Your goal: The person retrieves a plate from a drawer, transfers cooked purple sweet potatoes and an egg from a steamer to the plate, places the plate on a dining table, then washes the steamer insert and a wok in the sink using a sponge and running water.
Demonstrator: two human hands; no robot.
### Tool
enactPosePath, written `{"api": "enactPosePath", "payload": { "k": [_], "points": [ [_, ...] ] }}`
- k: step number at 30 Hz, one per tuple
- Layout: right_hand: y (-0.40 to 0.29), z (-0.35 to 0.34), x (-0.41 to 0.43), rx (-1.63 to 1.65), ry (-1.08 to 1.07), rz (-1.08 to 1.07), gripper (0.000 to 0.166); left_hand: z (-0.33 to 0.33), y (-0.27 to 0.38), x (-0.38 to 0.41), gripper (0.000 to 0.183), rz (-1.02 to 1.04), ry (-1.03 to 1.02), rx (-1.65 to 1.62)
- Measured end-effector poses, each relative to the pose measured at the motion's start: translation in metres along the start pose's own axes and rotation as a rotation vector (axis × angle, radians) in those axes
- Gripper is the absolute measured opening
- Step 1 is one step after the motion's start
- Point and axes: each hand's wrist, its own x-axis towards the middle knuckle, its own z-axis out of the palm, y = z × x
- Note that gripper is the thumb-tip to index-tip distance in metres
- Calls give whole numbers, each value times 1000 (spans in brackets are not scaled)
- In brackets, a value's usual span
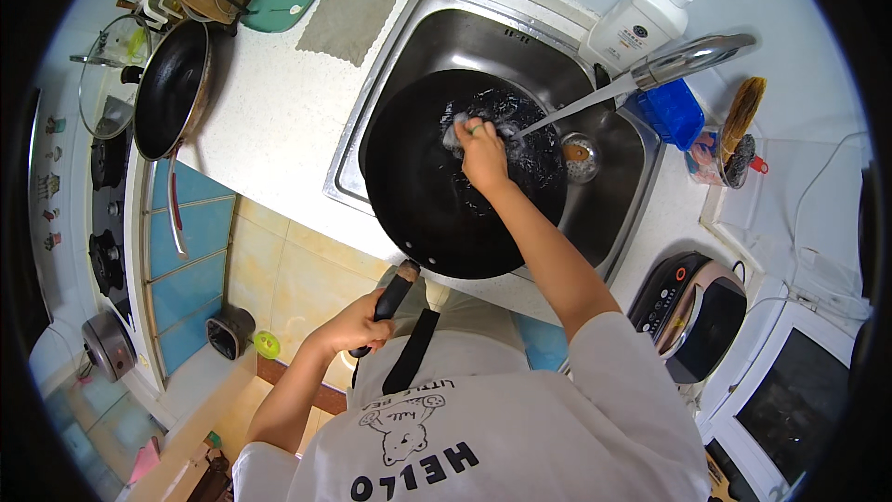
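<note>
A large black wok (pixel 432 188) rests tilted in the stainless steel sink (pixel 446 3), its near rim over the counter's front edge. My left hand (pixel 368 321) is closed around the wok's handle (pixel 396 300). Inside the wok my right hand (pixel 484 150) presses a pale, wet scrubbing pad or cloth (pixel 456 134) against the surface; its exact kind is hard to tell. Water (pixel 585 108) runs from the chrome faucet (pixel 697 59) into the wok beside my right hand, splashing over the bottom.
Left on the counter stands a frying pan (pixel 171 90), its handle over the edge. A grey cloth (pixel 359 7) lies behind the sink. A white pump bottle (pixel 637 21), a blue container (pixel 672 111) and a cup with brushes (pixel 718 160) stand right of the sink, near a black appliance (pixel 686 314).
</note>
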Motion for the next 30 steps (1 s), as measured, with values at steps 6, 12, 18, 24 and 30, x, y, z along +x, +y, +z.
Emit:
{"api": "enactPosePath", "payload": {
  "k": [6, 12, 18, 24, 30],
  "points": [
    [13, -8, 0, -127, 1, 192, 39, -1, 1, -1, 41, 3, -9, 14],
    [15, -12, -4, -149, -129, 114, 40, -2, 1, -1, 41, -10, -1, -5],
    [14, -5, -11, -24, -290, 110, 48, -1, 4, -2, 38, 0, -6, 3],
    [16, -8, -4, -16, -250, 170, 51, -2, -1, 0, 38, -1, -12, 0],
    [10, -12, -1, -10, -276, 135, 53, -3, -5, 0, 41, 7, -3, -6]
  ]
}}
